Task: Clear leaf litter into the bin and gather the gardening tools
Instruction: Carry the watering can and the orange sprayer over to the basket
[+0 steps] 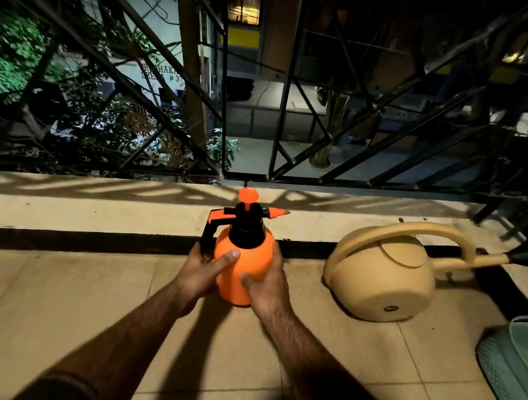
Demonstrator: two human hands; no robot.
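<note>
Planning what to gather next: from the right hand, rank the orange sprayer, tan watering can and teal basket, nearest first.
1. Orange sprayer: gripped by the right hand itself.
2. Tan watering can: lying tipped, to the right.
3. Teal basket: far right edge.

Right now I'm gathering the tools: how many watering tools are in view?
2: orange plastic pump sprayer gripped between both hands, centre; beige plastic watering can tipped on the tiles, right. Others may be out of frame.
</note>
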